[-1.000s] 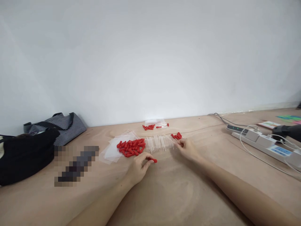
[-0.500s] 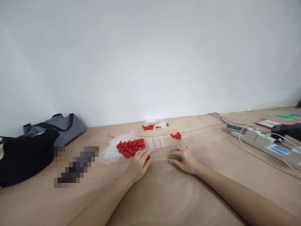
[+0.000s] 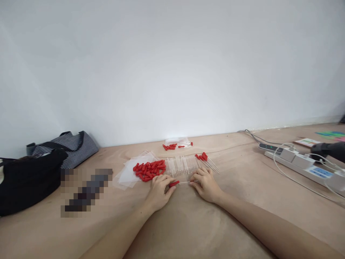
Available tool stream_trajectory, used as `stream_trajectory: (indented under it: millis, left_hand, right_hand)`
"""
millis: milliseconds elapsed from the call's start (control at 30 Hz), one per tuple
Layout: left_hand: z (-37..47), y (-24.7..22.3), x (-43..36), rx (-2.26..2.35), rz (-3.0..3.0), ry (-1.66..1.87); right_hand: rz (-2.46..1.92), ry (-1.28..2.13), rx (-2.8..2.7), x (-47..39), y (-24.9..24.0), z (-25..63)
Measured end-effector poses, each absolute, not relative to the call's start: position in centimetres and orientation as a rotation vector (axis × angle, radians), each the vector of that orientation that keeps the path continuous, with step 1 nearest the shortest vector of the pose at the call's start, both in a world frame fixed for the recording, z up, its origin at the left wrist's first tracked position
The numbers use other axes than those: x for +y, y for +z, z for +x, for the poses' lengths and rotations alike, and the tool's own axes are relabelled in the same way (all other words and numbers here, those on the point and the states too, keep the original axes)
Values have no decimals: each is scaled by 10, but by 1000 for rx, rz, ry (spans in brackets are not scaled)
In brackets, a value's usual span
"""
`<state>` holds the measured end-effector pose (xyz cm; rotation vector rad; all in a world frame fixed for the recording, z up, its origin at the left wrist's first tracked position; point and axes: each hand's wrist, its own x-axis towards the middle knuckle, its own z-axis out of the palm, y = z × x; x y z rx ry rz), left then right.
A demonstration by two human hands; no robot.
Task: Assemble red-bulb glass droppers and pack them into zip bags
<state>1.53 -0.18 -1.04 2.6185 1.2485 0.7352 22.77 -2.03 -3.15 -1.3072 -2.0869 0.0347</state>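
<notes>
Between finger and thumb, my left hand pinches a red rubber dropper bulb, its narrow end pointing right. My right hand grips a thin clear dropper tube whose left end meets the bulb's mouth; how deep it sits inside, I cannot tell. Beyond my left hand lies a heap of red bulbs on clear plastic bags. A row of clear tubes lies beside the heap. Past my right hand are several droppers with red bulbs fitted.
Farther back, more red-bulbed droppers lie by a plastic bag near the wall. At left are a striped bag, a black bag and a pixelated dark object. A white power strip with cables sits at right.
My right hand has moved slightly left with the tube. The bulb in my left hand now shows lengthwise, and the tube's end has come up against it.
</notes>
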Motion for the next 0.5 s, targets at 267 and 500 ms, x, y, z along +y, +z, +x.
stream_trajectory:
  millis: [267,500]
  left_hand:
    - [29,-11,-4,1424,2548,689]
    - [27,-13,-6,1410,2513,767]
  right_hand:
    - [-1329,9,-2077,-22,-30,228]
    - [-1283,22,-2085,-26,-28,227]
